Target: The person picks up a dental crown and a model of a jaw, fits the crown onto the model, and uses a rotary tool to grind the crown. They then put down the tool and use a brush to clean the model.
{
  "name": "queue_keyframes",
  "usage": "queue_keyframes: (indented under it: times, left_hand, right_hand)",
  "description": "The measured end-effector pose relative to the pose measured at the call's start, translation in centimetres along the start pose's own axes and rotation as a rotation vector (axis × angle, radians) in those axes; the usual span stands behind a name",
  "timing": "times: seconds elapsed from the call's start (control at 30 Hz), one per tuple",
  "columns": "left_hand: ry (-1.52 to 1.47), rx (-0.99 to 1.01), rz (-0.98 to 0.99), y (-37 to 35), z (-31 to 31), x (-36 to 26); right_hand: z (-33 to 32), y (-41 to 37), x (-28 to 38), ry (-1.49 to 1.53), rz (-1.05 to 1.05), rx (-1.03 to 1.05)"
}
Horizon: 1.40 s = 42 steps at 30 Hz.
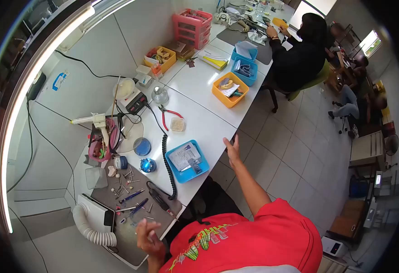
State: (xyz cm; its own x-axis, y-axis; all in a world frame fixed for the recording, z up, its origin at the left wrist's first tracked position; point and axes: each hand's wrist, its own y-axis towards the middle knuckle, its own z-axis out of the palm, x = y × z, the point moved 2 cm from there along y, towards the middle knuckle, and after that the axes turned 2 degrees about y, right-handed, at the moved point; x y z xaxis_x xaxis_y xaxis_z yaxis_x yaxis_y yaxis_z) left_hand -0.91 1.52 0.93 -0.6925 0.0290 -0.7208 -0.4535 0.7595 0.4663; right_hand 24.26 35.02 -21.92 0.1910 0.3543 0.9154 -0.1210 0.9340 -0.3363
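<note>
A blue tray (189, 175) holding a printed slip (181, 154) and a small grey piece sits near the front edge of a white worktop (199, 111), between the two hands of a worker in a red shirt (254, 236). The right hand (232, 151) reaches forward beside the worktop's edge, thumb and fingers parted, grasping nothing. The left hand (150, 237), slightly blurred, hovers by a grey mat (141, 181) with fingers loosely bent and no object visible in its grip. Nearest it on the mat lie a dark handpiece (160, 200) and blue-handled tools (131, 196), with small metal bits scattered beyond. A coiled black cord (164, 157) runs along the tray's left side, next to a shiny blue jar (147, 164). Farther up are red-handled pliers (164, 119), a glass bottle (160, 95) and an orange tray (230, 104) of packets. At the far end, a co-worker in black (299, 63) sits on a green chair (312, 86), both hands over the bench.
</note>
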Motion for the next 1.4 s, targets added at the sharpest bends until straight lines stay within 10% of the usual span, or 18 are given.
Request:
queue_keyframes:
  times: [0.23,0.33,0.5,0.83,1.07,1.4]
  left_hand:
    - [-0.349,-0.831,0.599,20.7,-5.5,-20.1]
    - [-0.29,-0.727,0.748,25.3,-5.3,-27.6]
    - [-0.466,-0.646,0.77,26.5,-4.2,-28.2]
    - [-0.579,-0.771,0.802,29.4,-1.8,-24.9]
    - [-0.442,-0.955,0.843,30.6,-1.6,-21.9]
    - [-0.319,-1.062,0.765,37.3,8.4,-22.0]
  right_hand:
    - [-4.0,1.0,0.0,-0.407,0.066,-0.036]
    - [-8.0,-1.0,-2.6,-0.544,0.108,0.053]
    - [-18.8,-7.7,-11.1,-0.807,0.285,0.123]
    - [-26.2,-13.5,-7.1,-1.109,0.341,0.068]
    - [-31.4,2.2,-7.9,-0.862,0.29,0.158]
    - [-22.1,15.3,10.8,-0.765,0.147,0.008]
